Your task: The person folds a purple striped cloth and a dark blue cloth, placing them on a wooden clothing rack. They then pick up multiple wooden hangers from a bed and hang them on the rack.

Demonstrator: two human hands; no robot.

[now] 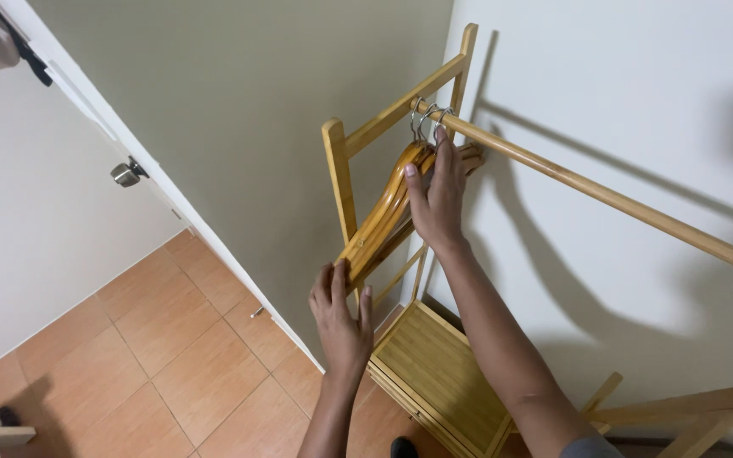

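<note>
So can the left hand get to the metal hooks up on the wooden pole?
Probably yes. The left hand holds the low end of the wooden hangers, and nothing blocks the way up to the metal hooks on the pole. But the right hand is already there, crowding that spot.

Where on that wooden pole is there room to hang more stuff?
The rail is bare from the right hand out to the picture's right edge. It is crowded at the rail's left end, where the wooden hangers bunch by the rack post; the left hand holds their lower tips.
</note>
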